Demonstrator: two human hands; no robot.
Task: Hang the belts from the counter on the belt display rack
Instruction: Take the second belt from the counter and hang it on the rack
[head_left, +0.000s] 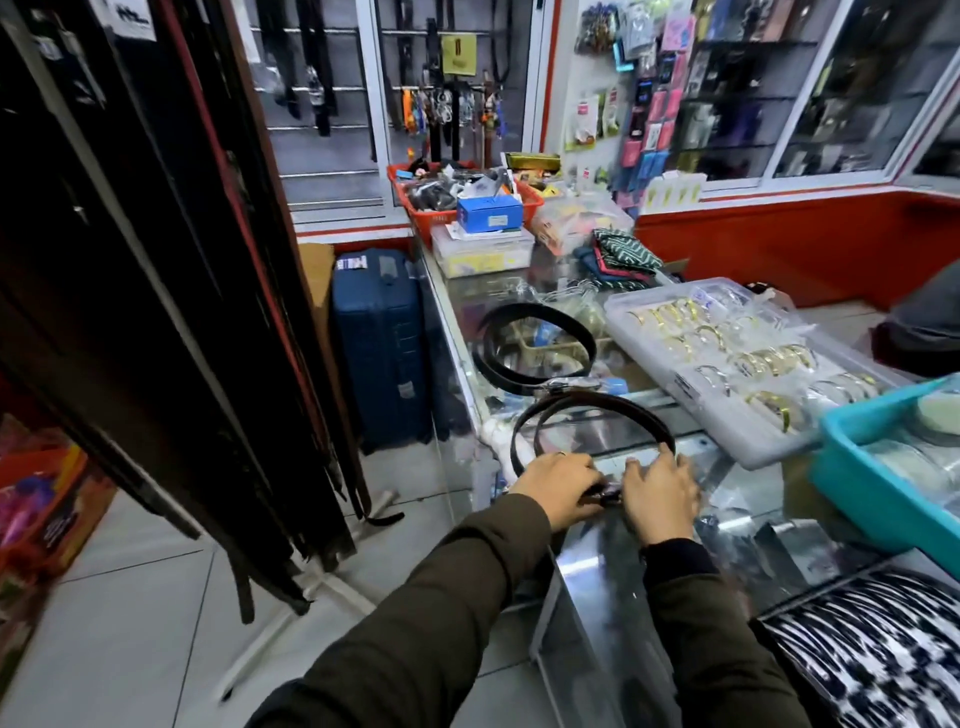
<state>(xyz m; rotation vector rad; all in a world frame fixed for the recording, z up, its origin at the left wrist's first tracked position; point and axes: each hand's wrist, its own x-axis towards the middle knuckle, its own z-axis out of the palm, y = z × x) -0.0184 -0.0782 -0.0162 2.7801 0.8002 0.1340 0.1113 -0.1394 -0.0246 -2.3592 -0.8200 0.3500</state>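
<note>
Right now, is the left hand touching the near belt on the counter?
Touching: the head view shows the left hand gripping the near belt at its buckle end.

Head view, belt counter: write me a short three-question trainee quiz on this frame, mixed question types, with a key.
1. True or false: both hands are on the near coiled belt at its buckle end.
2. Multiple choice: where does the second coiled belt lie? A) on the floor B) farther back on the glass counter C) inside the teal bin
3. Fill in: the belt display rack stands on the person's ____ side.

Key
1. True: the left hand and right hand meet at the buckle.
2. B
3. left
</note>
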